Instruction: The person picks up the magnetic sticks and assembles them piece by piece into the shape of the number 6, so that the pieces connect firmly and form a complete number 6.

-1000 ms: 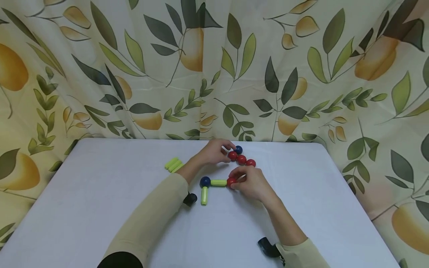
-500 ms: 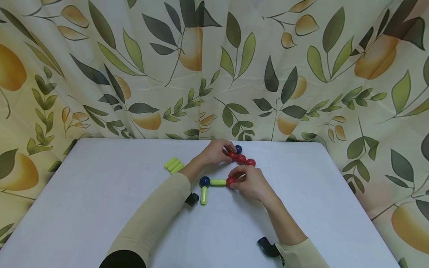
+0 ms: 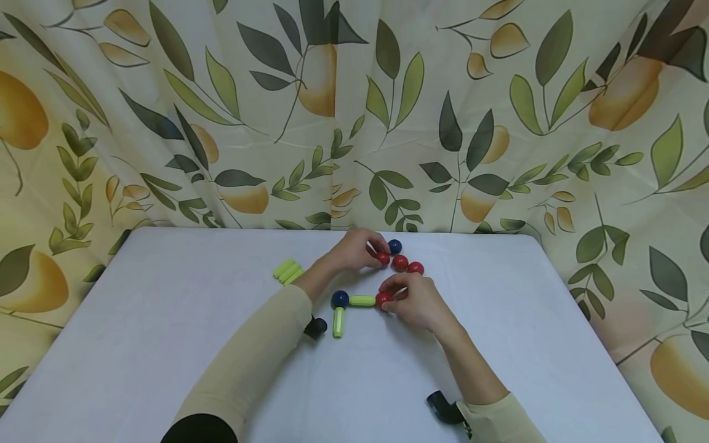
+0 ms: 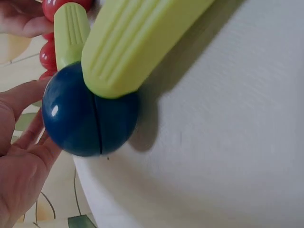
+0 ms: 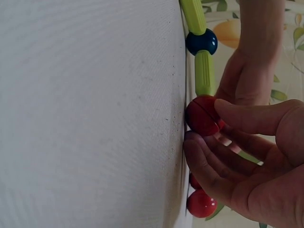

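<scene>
My right hand [image 3: 415, 303] pinches a red ball [image 3: 383, 300] between thumb and fingers; the right wrist view shows that same red ball [image 5: 202, 116] up close. A ribbed light-green rod [image 3: 362, 301] joins it to a blue ball [image 3: 340, 299], from which a second green rod [image 3: 338, 323] points toward me. Farther back, my left hand [image 3: 357, 251] grips another red ball [image 3: 383, 259], partly covered by the fingers. In the left wrist view the joined blue ball [image 4: 71, 118] overlaps part of the left hand [image 4: 21, 166].
Two loose red balls, the nearer one [image 3: 415, 268] just behind my right hand, lie right of the left fingers. A loose blue ball [image 3: 395, 247] sits near the table's [image 3: 183, 320] back edge. Several green rods [image 3: 287, 271] lie beside the left forearm. A patterned curtain [image 3: 354, 147] hangs behind.
The red ball in my left hand has shifted slightly left, and a small gap now shows between it and the other loose red balls. The right hand holds still.
</scene>
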The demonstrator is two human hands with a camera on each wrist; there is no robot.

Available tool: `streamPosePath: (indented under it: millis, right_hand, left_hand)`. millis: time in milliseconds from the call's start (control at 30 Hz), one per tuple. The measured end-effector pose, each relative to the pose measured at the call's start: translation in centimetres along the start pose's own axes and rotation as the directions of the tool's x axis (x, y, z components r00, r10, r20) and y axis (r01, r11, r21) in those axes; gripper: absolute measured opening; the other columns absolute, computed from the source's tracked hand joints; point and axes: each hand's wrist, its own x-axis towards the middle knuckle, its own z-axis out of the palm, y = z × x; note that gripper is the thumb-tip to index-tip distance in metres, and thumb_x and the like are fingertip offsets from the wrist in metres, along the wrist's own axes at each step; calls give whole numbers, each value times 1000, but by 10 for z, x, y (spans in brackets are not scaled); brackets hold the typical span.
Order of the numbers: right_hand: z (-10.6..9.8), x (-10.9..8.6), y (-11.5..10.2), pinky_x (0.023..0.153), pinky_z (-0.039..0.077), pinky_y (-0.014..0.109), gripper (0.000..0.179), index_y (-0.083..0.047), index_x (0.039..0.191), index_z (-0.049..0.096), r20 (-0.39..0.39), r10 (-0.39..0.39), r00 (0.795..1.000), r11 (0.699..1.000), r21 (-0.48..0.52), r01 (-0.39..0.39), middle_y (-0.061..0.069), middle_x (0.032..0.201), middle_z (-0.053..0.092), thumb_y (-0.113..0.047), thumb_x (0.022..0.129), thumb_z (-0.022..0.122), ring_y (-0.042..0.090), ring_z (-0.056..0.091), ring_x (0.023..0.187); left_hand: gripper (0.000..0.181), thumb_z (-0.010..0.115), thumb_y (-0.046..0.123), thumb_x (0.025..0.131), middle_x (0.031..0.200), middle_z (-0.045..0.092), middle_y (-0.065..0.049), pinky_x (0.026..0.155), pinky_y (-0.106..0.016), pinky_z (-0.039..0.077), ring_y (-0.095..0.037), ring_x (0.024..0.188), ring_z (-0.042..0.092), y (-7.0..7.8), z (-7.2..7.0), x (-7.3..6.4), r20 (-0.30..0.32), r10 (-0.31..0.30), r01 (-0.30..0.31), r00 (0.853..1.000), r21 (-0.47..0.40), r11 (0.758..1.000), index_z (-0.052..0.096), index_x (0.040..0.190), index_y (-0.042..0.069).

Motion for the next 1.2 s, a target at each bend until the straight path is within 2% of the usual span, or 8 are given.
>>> streamPosePath:
  millis: [233,400,567,800,1033,1200]
  right_hand:
    - [0,0,-1,78,58,34,22,-13,108,78,0,27,1000,1000,-2,-27,4,101,75,-10,87,83,20,67,90]
    - [0,-1,-3,79,59,34,22,-12,109,78,2,35,999,999,-2,-35,4,103,75,-10,88,82,20,67,91]
    - [0,0,-4,79,59,33,23,-12,110,78,9,42,999,999,-2,-42,4,104,74,-10,88,82,21,67,92]
    - [0,-1,-3,79,58,33,24,-11,112,77,13,48,999,999,1,-48,5,103,74,-11,88,83,21,67,91]
    - [2,-1,-2,77,57,31,24,-12,111,77,10,37,999,999,-6,-37,5,103,75,-12,88,82,21,66,92]
    - [3,-1,-2,78,58,33,24,-13,111,78,2,36,999,999,-15,-36,5,102,74,-12,87,83,22,67,92]
  left_hand:
    - [27,79,4,90,114,73,-2,90,-30,59,-20,106,70,-6,-8,-11,-14,-8,8,1000,-11,1000,76,116,12]
    - [26,82,5,88,111,74,-1,84,-30,59,-20,104,72,-13,-13,-23,-42,-16,14,999,-46,999,77,112,15]
    - [26,82,7,87,111,74,1,83,-31,58,-20,103,71,-16,-20,-37,-47,-42,38,998,-89,995,78,112,17]
    - [26,82,11,88,112,73,4,93,-38,56,-20,107,67,-19,-28,-65,-79,-103,92,992,-133,987,78,112,20]
    - [24,83,11,88,109,74,2,92,-38,56,-18,104,69,-29,-37,-94,-95,-65,57,993,-84,995,78,109,22]
    - [26,82,10,88,111,73,3,91,-38,57,-17,103,70,-32,-40,-112,-74,-44,37,996,-96,995,78,109,24]
